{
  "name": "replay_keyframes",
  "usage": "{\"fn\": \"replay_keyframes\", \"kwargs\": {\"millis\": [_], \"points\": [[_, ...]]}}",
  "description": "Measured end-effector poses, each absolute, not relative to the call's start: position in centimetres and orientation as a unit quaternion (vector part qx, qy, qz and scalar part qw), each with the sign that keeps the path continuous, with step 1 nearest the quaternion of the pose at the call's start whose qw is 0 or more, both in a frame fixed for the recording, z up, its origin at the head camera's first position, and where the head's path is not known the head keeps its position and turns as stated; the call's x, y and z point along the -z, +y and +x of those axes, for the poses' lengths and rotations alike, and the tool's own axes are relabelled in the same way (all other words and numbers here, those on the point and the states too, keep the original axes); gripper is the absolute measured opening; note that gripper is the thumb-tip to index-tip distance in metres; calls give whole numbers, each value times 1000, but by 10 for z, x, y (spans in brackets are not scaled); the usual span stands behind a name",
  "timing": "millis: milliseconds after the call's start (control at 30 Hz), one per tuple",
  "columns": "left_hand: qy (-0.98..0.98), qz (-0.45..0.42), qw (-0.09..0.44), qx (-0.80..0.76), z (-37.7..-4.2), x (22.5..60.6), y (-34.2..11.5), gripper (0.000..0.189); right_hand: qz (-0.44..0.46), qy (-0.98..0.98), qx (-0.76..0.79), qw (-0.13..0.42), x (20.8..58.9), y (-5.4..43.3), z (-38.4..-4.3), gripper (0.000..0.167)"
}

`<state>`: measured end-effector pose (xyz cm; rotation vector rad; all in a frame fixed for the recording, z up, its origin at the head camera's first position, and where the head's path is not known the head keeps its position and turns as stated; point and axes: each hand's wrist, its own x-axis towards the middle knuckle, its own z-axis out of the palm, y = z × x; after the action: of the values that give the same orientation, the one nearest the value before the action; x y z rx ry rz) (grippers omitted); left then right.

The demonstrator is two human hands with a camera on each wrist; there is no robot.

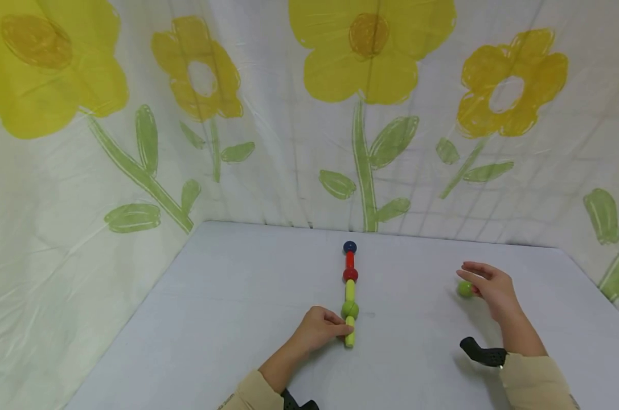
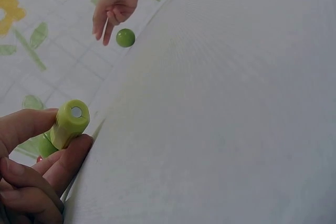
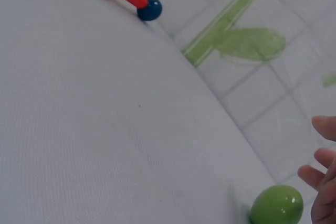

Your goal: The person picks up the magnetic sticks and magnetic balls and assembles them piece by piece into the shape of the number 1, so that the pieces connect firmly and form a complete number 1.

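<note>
My left hand [image 1: 316,330] pinches a yellow-green rod [image 1: 349,336] between thumb and fingers. In the left wrist view, a silvery round disc sits in the end of that rod [image 2: 71,121]. The rod is the near end of a straight chain on the table: a green ball [image 1: 349,309], another yellow-green rod [image 1: 350,290], a red ball [image 1: 350,274], a red rod [image 1: 350,260] and a dark blue ball [image 1: 349,247]. At the right, my right hand [image 1: 491,290] hovers with loosely bent fingers beside a loose green ball [image 3: 276,205]; a gap shows between them in the right wrist view.
The white tabletop [image 1: 212,302] reaches back to a hanging sheet [image 1: 268,171] printed with yellow flowers. A black curved wrist attachment [image 1: 483,353] juts out beside the right sleeve [image 1: 537,381], and another black piece [image 1: 296,403] shows by the left sleeve.
</note>
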<state>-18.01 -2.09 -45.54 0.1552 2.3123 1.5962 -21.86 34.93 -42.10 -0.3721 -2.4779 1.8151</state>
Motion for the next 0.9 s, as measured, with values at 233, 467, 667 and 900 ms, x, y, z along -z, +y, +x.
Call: {"fn": "replay_keyframes", "kwargs": {"millis": [233,467,667,900], "points": [[812,54,166,-556,-181,457,-22,24,-137,-777,-614,10,425,360,-215,15],[812,54,169,-556,-182,457,-22,24,-184,-764,-619,-4,432,373,-211,14],[810,57,169,-559,-181,456,-22,23,-195,-773,-603,-20,439,378,-209,11],[807,57,172,-562,-182,456,-22,24,-179,-789,-587,-28,444,378,-207,12]]}}
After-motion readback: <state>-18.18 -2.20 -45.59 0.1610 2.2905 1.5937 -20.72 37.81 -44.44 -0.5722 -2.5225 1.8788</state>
